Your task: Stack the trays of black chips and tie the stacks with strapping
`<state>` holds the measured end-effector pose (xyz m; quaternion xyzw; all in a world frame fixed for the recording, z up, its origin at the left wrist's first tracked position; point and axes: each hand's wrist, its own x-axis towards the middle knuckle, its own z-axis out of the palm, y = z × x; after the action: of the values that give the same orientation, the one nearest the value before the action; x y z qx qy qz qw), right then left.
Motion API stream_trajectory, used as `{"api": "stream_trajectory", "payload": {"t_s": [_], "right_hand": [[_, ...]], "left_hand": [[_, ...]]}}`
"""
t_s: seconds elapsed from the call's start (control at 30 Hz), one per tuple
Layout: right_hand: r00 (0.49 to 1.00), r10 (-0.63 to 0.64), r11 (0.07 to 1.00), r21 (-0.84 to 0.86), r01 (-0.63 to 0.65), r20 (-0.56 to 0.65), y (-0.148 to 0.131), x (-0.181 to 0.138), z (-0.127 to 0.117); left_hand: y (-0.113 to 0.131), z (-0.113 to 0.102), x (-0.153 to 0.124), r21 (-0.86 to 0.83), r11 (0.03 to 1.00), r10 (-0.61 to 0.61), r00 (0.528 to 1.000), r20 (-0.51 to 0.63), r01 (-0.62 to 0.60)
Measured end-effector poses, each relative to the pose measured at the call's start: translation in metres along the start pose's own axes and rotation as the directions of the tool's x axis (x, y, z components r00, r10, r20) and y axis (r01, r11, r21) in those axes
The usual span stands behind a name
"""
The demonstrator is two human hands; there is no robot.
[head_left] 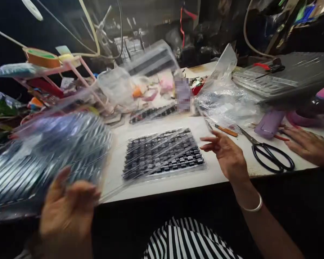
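Left hand point(70, 212) half-curled and blurred; thin clear strips point(116, 190) run from near its fingers towards the pack of black parts point(163, 153). From my remote seat I cannot tell whether it grips them. Right hand point(229, 154) loosely open, nothing visible in it, fingertips just beside the pack. Pack lies flat between both hands, likely so either can reach it. Clear-wrapped stack point(70, 154) just beyond the left hand, probably to spare the middle. Scissors point(272, 154) right of the right hand, handles nearest the wearer, presumably for easy pick-up.
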<state>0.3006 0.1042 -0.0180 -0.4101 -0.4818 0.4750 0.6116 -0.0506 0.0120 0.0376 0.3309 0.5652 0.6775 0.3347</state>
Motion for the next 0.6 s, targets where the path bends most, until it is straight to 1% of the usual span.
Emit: {"api": "stream_trajectory", "payload": {"t_s": [0.03, 0.07, 0.13, 0.2, 0.3, 0.4, 0.5, 0.6], "right_hand": [[0.998, 0.033, 0.996, 0.084, -0.038, 0.061, -0.005, 0.003, 0.001], [0.991, 0.070, 0.986, 0.141, -0.086, 0.113, -0.009, 0.007, 0.001], [0.974, 0.156, 0.966, 0.179, -0.185, 0.162, -0.012, 0.012, 0.002], [0.962, 0.229, 0.953, 0.167, -0.253, 0.150, -0.011, 0.013, 0.003], [0.956, 0.285, 0.950, 0.110, -0.292, 0.076, -0.004, 0.011, 0.005], [0.950, 0.310, 0.949, 0.050, -0.311, 0.039, 0.003, 0.003, 0.006], [0.950, 0.309, 0.951, 0.003, -0.310, 0.049, 0.007, -0.008, 0.005], [0.952, 0.301, 0.954, -0.025, -0.300, 0.061, 0.010, -0.019, 0.003]], "left_hand": [[-0.004, 0.008, 0.001, -0.026, 1.000, 0.000, 1.000, -0.013, 0.000], [-0.009, 0.015, 0.003, -0.054, 0.998, -0.006, 1.000, 0.016, 0.007], [-0.017, 0.023, 0.010, -0.077, 0.996, -0.033, 0.998, 0.060, 0.037], [-0.025, 0.024, 0.018, -0.077, 0.992, -0.087, 0.990, 0.113, 0.096], [-0.037, 0.019, 0.030, -0.070, 0.981, -0.169, 0.974, 0.151, 0.181], [-0.051, 0.014, 0.037, -0.048, 0.975, -0.209, 0.972, 0.110, 0.215], [-0.060, 0.009, 0.038, -0.035, 0.977, -0.206, 0.975, 0.078, 0.209], [-0.064, 0.005, 0.036, -0.038, 0.976, -0.211, 0.974, 0.083, 0.214]]}}
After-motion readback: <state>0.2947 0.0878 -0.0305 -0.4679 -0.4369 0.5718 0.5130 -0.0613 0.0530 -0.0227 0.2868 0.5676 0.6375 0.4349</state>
